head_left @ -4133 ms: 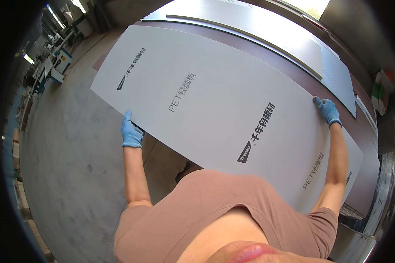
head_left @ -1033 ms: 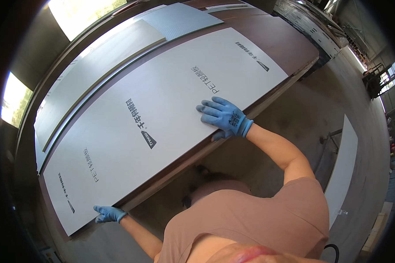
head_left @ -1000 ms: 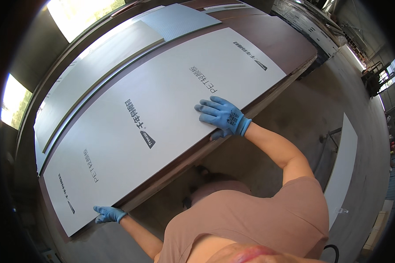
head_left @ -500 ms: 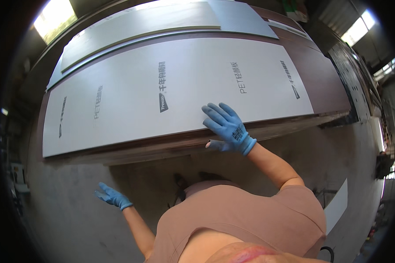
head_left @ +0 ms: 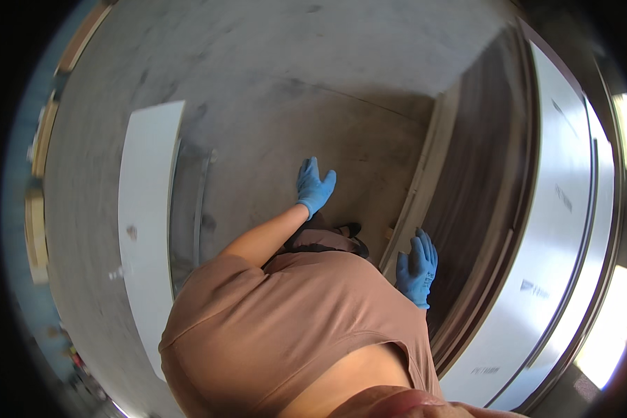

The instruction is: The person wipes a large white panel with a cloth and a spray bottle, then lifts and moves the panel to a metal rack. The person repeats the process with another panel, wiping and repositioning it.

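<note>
My left hand (head_left: pixel 315 188), in a blue work glove, hangs over the grey floor in front of my body. Its thumb stands away from the fingers and it holds nothing. On my right, the other blue glove covers my right hand (head_left: pixel 417 269), fingers stretched upward and thumb apart, also without anything in it. That hand is beside the dark brown side of a tall stack of boards (head_left: pixel 477 181); whether it touches the stack, I cannot tell. A white printed panel (head_left: pixel 561 209) lies on top of the stack.
At left, a long white panel (head_left: pixel 146 209) is beside a thin metal frame (head_left: pixel 200 205). Concrete floor (head_left: pixel 258 76) stretches ahead. Pale and brown stacked boards (head_left: pixel 36 237) line the far left rim.
My view has turned, so the stack of boards is now at the right instead of ahead. My right hand has come away from above the white panel and sits lower, beside the stack.
</note>
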`<state>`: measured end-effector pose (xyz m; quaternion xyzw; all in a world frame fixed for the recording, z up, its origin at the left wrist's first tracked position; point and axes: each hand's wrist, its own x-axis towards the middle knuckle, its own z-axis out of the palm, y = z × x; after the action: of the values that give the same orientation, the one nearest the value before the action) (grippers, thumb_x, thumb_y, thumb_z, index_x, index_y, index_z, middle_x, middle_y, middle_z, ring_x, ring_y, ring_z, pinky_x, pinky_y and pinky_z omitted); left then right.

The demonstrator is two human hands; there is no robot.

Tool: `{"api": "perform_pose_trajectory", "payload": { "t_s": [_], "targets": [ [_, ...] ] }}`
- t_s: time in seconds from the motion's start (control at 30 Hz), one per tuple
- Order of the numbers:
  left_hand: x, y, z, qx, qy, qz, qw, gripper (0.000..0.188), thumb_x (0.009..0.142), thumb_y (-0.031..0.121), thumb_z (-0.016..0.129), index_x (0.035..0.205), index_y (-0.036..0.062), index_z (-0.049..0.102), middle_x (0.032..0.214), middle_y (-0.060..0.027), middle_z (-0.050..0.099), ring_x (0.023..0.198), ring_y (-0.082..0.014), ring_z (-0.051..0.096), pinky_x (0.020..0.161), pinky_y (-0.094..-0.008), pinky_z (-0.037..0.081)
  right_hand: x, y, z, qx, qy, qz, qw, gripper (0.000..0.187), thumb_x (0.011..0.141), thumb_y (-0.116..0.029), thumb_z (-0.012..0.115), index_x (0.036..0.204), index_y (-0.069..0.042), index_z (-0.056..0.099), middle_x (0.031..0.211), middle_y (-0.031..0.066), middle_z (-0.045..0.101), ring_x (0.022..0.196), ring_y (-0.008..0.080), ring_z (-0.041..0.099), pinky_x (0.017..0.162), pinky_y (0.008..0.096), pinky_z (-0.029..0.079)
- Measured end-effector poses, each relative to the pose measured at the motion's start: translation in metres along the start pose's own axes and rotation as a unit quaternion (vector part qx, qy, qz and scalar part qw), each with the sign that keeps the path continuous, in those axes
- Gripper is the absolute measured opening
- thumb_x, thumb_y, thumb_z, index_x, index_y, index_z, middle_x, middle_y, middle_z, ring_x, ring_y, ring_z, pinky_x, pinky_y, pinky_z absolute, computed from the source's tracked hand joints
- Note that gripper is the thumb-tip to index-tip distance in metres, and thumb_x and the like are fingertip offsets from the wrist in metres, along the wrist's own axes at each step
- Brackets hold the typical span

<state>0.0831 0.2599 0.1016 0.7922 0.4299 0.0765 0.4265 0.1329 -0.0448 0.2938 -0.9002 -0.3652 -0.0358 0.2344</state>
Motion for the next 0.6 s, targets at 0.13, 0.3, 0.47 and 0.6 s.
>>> {"api": "perform_pose_trajectory", "payload": {
  "t_s": [0.13,0.3,0.47,0.6],
  "targets": [
    [0.002,-0.119,-0.116,-0.026,0.086,-0.092,0.992,0.081,0.093,0.045,0.061,0.152,-0.0063,0.040,0.158,-0.0315,0.037,0.149,-0.0443,0.033,0.123,-0.0486,0.029,0.024,-0.090,0.072,0.003,-0.136,-0.051,0.989,0.042,0.083,-0.013,0.074,0.123,-0.003,0.065,0.132,0.0195,0.066,0.120,0.0388,0.062,0.103,0.0495,0.047],
    [-0.037,-0.317,-0.306,-0.014,0.258,-0.230,0.938,0.077,0.090,0.041,0.063,0.149,-0.0055,0.043,0.156,-0.0314,0.040,0.145,-0.0460,0.038,0.119,-0.0493,0.035,0.025,-0.241,0.170,0.018,-0.274,-0.117,0.954,0.038,0.087,-0.018,0.071,0.122,-0.003,0.066,0.128,0.0195,0.067,0.117,0.0392,0.063,0.100,0.0480,0.048],
    [-0.128,-0.484,-0.457,-0.007,0.305,-0.338,0.890,0.077,0.089,0.039,0.065,0.148,-0.0053,0.044,0.155,-0.0304,0.041,0.142,-0.0465,0.040,0.117,-0.0502,0.037,-0.007,-0.391,0.260,0.000,-0.339,-0.108,0.934,0.037,0.090,-0.022,0.068,0.120,-0.001,0.068,0.123,0.0218,0.070,0.113,0.0412,0.065,0.098,0.0488,0.050],
    [-0.180,-0.576,-0.551,0.037,0.324,-0.375,0.868,0.074,0.088,0.038,0.066,0.145,-0.0057,0.047,0.148,-0.0290,0.048,0.136,-0.0461,0.045,0.113,-0.0499,0.041,-0.034,-0.485,0.333,0.058,-0.383,-0.139,0.911,0.039,0.092,-0.026,0.068,0.122,0.000,0.069,0.124,0.0228,0.070,0.114,0.0425,0.065,0.098,0.0483,0.051]
  ]
}}
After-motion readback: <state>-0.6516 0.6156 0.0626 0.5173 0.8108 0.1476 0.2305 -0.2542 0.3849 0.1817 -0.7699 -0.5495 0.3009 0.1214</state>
